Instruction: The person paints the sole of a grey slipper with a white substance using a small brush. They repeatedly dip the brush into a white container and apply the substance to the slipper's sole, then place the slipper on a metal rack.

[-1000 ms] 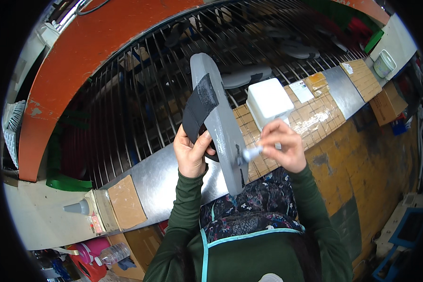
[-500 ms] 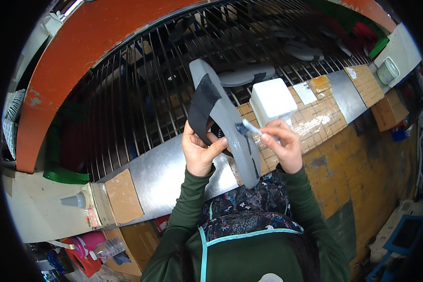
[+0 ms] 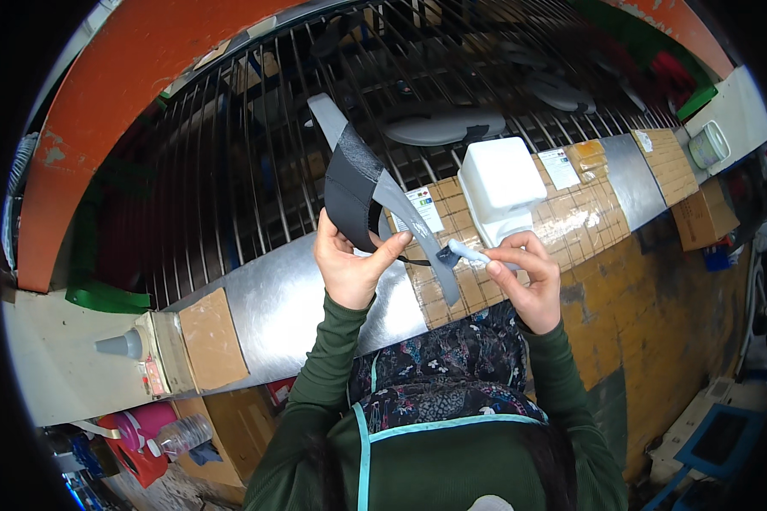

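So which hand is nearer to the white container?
Right. The right hand, pinching a pale tool, is just on the near side of the white container; the left hand, holding a grey slipper, is farther off to its left.

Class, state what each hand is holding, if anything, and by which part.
Left hand: the slipper, near its middle, at the black strap. Right hand: the pale stick, pinched at the end away from the slipper.

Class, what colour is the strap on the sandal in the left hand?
The strap is black; the head view shows it best.
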`<action>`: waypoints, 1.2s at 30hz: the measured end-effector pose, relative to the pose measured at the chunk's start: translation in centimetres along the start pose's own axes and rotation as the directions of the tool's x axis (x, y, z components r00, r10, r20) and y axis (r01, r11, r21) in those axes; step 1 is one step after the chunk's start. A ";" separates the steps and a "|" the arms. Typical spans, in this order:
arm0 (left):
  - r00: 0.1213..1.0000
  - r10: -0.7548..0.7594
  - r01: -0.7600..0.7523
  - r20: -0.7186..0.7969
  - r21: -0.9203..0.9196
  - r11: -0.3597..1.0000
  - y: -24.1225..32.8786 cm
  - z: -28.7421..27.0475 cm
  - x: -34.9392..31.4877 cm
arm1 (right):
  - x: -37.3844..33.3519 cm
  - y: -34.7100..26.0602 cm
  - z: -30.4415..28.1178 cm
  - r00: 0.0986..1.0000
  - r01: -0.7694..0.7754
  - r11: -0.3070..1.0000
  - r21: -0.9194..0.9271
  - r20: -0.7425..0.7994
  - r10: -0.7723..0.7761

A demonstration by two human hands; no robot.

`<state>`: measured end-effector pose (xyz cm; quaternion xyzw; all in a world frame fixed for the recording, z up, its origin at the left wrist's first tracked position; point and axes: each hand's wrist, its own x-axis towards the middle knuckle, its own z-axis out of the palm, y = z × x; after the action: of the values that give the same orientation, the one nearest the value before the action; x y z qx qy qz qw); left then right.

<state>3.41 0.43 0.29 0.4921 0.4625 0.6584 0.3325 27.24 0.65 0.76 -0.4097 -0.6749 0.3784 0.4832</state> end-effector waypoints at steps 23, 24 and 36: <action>0.981 -0.031 0.000 0.191 0.161 0.987 2.0 -0.5 0.3 | 4.5 0.0 -1.4 0.951 0.308 0.906 -0.292 0.076 -0.299; 0.982 -0.008 -0.025 0.189 0.172 0.985 2.0 -0.5 0.3 | 4.6 0.0 -1.5 0.948 0.318 0.893 -0.318 0.086 -0.307; 0.985 0.039 -0.069 0.165 0.180 0.981 1.8 -0.8 1.1 | 4.1 0.2 -1.8 0.954 0.291 0.931 -0.222 0.145 -0.264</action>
<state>2.35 0.59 2.30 0.5849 0.4797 0.5794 0.3035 28.22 4.66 2.43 -0.3435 -0.7932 0.2442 0.4396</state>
